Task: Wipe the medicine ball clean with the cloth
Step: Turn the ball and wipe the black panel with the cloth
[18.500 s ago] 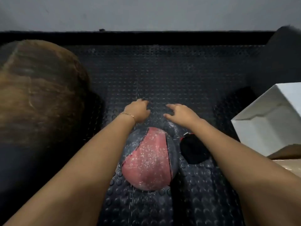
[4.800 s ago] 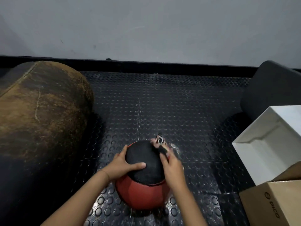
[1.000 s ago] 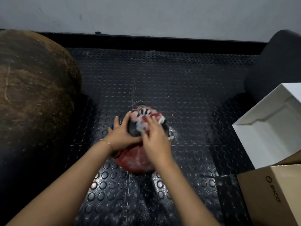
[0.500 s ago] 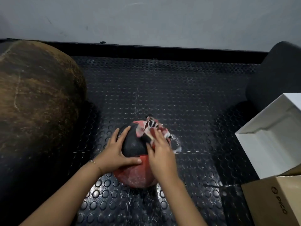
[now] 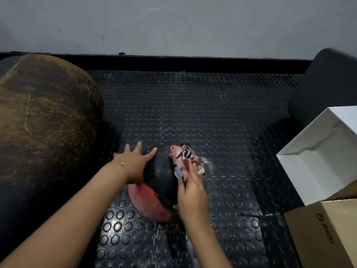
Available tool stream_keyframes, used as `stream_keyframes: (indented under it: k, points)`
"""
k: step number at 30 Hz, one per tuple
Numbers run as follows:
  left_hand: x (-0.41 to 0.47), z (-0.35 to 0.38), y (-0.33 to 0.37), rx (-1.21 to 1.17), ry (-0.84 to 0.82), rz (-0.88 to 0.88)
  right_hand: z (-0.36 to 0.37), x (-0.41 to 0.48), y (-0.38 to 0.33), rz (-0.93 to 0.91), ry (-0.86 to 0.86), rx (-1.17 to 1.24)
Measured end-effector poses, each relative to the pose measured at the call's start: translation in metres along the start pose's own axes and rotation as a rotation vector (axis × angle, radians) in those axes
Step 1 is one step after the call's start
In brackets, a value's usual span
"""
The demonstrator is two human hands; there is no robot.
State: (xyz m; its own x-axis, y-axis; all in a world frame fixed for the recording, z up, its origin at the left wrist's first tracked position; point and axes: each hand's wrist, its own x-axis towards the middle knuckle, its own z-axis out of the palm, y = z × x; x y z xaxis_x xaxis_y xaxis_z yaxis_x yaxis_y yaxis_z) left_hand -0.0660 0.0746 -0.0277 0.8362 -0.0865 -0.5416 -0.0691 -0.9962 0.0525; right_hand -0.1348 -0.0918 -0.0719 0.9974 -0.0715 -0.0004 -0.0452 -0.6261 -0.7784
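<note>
Since likely heavy, firm and prone to roll, best braced low on its flanks: round red-and-black rubber medicine ball [image 5: 160,184], sitting on the black studded rubber floor mat [image 5: 222,132] between both hands. Nearest, right hand [image 5: 193,192], fingers laid straight, pressing the pink, white and black patterned cloth [image 5: 186,161] onto the ball's right shoulder. Beyond, left hand [image 5: 135,163], unclenched, fingers splayed against the left flank, gripping nothing.

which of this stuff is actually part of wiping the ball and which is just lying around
In the job: medicine ball, patterned cloth, left hand steadying the ball, right hand pressing the cloth on it.
Lying about: worn brown padded bag, white box, cardboard box, dark grey cushion.
</note>
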Motion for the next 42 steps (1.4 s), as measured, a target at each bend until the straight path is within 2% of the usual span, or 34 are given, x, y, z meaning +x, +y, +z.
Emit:
stream_keyframes:
  k: [2,4,6,9,11,14,16,19,21,23,26,28,30,33,35,38,40,42]
  points:
    - [0.005,0.001,0.012,-0.257,-0.072,-0.013,0.0,-0.007,-0.004,0.022,-0.019,-0.009]
    - [0.007,0.007,0.015,-0.391,-0.048,0.03,0.001,0.003,0.002,0.054,0.028,0.048]
    - [0.011,0.007,0.015,-0.406,-0.051,0.068,-0.003,0.041,0.009,0.186,0.046,0.08]
    - [0.018,0.003,0.027,-0.366,-0.074,0.051,-0.017,0.1,0.007,0.385,-0.066,0.078]
    - [0.025,0.001,0.03,-0.343,-0.032,0.017,-0.014,0.095,-0.002,0.301,-0.083,0.061]
    - [0.031,0.004,0.014,-0.383,-0.026,0.05,-0.004,0.03,-0.015,0.014,-0.095,-0.034]
    - [0.026,0.012,0.006,-0.392,-0.014,0.078,-0.005,0.026,-0.019,-0.111,-0.115,-0.119]
    - [0.022,0.022,0.006,-0.381,0.031,0.095,0.0,0.095,-0.036,0.037,-0.271,-0.144]
    - [0.021,0.019,0.005,-0.402,0.029,0.089,0.002,0.119,-0.048,0.096,-0.309,-0.207]
    - [0.026,0.014,-0.003,-0.427,0.015,0.09,0.002,0.103,-0.05,0.01,-0.28,-0.203]
    - [0.031,0.02,-0.015,-0.404,0.032,0.215,-0.007,0.032,-0.045,-0.209,-0.222,-0.177]
    - [0.027,0.027,-0.014,-0.417,0.045,0.247,-0.006,0.003,-0.034,-0.244,-0.188,-0.153]
    - [0.021,0.029,-0.008,-0.453,0.055,0.165,-0.006,0.024,-0.026,-0.13,-0.128,-0.021]
    - [0.021,0.024,-0.002,-0.443,0.028,0.12,-0.013,0.093,-0.004,0.271,-0.152,0.092]
    - [0.025,0.019,-0.004,-0.439,0.005,0.137,-0.017,0.108,0.006,0.372,-0.167,0.112]
    - [0.034,0.014,-0.01,-0.404,-0.035,0.166,-0.011,0.057,0.012,0.213,-0.053,0.045]
    - [0.035,0.008,-0.011,-0.346,-0.061,0.188,-0.006,0.01,0.009,0.034,-0.024,-0.02]
    - [0.034,0.001,-0.009,-0.225,-0.068,0.199,-0.003,0.005,0.009,-0.086,-0.016,-0.061]
